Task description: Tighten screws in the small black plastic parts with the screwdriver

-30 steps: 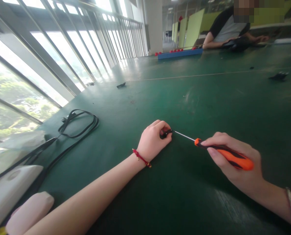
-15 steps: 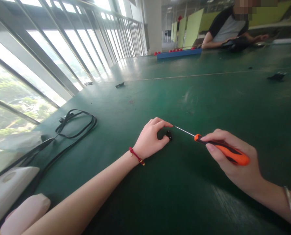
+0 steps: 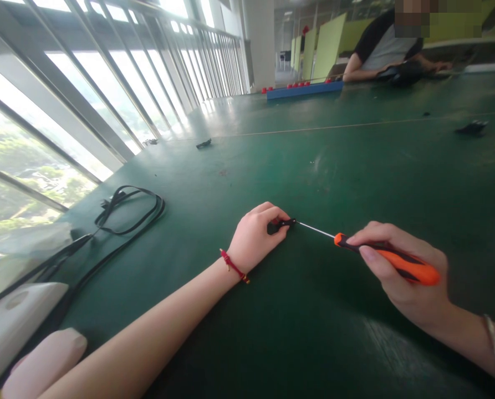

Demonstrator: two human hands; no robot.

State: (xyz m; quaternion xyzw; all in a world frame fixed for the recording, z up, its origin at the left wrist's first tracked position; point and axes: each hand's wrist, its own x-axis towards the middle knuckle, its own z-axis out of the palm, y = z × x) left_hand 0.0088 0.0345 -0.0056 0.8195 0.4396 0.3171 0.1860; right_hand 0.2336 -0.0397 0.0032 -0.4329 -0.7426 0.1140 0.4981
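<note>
My left hand (image 3: 255, 237) rests on the green table (image 3: 338, 172) with its fingers pinched on a small black part (image 3: 277, 225). My right hand (image 3: 405, 277) grips the orange and black handle of a screwdriver (image 3: 391, 261). The thin metal shaft points left, and its tip meets the black part between my left fingers. A red cord bracelet is on my left wrist and a metal bangle on my right.
A black cable (image 3: 122, 213) loops at the left near the windows, beside white objects (image 3: 18, 318). Small black parts (image 3: 204, 144) (image 3: 471, 128) lie farther back. A blue strip with red caps (image 3: 303, 89) stands at the far edge, where another person (image 3: 391, 47) sits.
Half a second ago the black part lay loose by my left fingers with the screwdriver tip apart from it. Now my left fingers pinch it and the tip touches it.
</note>
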